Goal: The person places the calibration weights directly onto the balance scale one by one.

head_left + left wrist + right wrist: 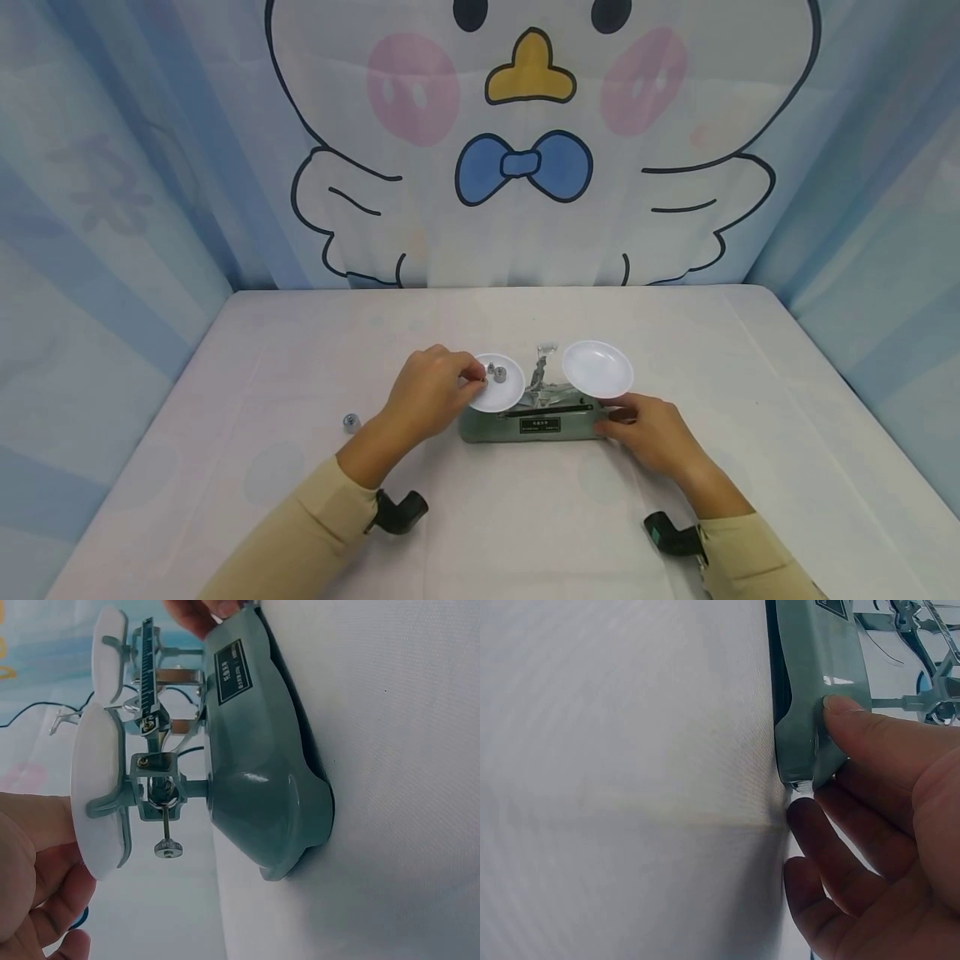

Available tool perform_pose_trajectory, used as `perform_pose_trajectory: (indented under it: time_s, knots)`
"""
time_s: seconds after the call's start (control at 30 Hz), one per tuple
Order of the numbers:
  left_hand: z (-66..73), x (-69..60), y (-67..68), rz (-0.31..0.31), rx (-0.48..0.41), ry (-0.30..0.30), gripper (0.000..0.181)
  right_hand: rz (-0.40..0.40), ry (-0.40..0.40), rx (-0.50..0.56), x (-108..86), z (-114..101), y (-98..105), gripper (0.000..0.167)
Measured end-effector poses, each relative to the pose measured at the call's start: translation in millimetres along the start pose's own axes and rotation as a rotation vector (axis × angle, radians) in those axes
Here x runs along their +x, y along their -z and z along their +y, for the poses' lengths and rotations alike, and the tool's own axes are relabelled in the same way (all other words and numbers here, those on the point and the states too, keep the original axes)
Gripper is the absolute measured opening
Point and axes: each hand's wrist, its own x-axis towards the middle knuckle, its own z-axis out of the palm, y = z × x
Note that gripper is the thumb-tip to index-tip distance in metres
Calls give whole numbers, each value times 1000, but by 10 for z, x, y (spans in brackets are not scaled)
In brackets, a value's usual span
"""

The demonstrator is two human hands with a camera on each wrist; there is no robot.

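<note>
One white-covered table [540, 525] bears a green balance scale [495, 429], just right of the middle. The right hand [652, 429] grips the scale's right end, thumb on the near face, forefinger behind it, the remaining fingers loosely bent. The left hand [431, 387] is at the left pan's left rim, thumb and forefinger nearly together; whether they pinch anything, I cannot tell. The right pan [597, 368] and left pan [491, 402] are white. One metal weight [351, 423] lies left of the left wrist; two small weights [500, 375] stand in the left pan
</note>
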Motion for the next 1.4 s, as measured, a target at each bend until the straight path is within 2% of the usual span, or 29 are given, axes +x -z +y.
perform_pose_trajectory:
  time_s: [0.33, 0.7, 0.9, 1.07, 1.23, 1.4]
  knots:
    - [2, -4, -27, 47, 21, -3, 10, 8, 14, -2, -3, 0, 0, 45]
    - [-3, -11, -63, 65, 16, -25, 7, 5, 21, 8, -6, -10, -2, 43]
    - [-48, -41, -16, 87, -68, -17, 7, -1, 11, 1, -7, 0, -5, 44]
    - [-116, -97, 93, 41, -140, 22, 15, 0, 14, 3, -10, -3, 2, 44]
    - [-216, -183, 192, -4, -124, 65, 23, 2, 16, -1, -8, 0, 8, 44]
    - [-340, -273, 285, -24, -108, 87, 29, -1, 10, 1, -1, 2, 4, 45]
